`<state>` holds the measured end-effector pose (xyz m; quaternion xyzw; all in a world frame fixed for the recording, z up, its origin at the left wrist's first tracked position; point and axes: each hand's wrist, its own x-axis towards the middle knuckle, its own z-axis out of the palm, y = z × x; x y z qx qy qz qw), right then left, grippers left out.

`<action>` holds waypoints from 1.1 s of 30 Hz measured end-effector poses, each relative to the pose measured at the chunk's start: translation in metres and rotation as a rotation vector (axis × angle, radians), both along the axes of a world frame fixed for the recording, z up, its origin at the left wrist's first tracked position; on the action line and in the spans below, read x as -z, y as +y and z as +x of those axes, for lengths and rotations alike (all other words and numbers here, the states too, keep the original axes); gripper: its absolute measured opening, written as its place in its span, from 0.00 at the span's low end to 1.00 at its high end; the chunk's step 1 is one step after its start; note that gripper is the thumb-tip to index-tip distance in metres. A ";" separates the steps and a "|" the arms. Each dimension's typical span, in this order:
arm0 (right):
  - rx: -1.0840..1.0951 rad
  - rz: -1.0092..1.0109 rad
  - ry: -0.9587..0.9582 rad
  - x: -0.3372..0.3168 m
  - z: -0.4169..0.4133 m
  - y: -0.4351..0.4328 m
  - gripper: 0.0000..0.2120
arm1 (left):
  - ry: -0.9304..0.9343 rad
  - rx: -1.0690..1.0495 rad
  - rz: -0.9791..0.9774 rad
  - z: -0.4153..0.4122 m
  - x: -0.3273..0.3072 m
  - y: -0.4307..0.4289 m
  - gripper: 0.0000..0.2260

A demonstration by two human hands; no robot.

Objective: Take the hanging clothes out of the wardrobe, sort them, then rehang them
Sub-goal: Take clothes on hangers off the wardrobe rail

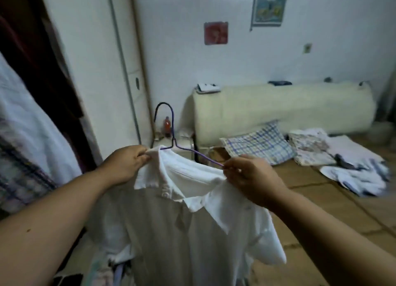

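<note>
The white polo shirt (192, 232) hangs in the air in front of the person, near the open wardrobe (42, 56) on the left, where other clothes (32, 125) hang. It sits on a purple wire hanger (173, 140), hook upright. The left hand (126, 163) has its fingers (142, 155) clamped on the collar's edge. The right hand (250, 178) pinches the hanger's bare arm tip. Beyond, on the bed (321, 200), lie a checked pillow (259, 142) and heaps of pale clothing (310, 148), with a rolled cream quilt (278, 110) behind them.
</note>
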<state>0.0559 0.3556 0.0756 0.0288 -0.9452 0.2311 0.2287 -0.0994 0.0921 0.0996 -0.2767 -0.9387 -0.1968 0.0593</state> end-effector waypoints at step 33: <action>1.111 -0.605 -0.768 0.239 0.414 0.270 0.09 | -0.417 0.843 -0.371 0.294 0.272 0.515 0.09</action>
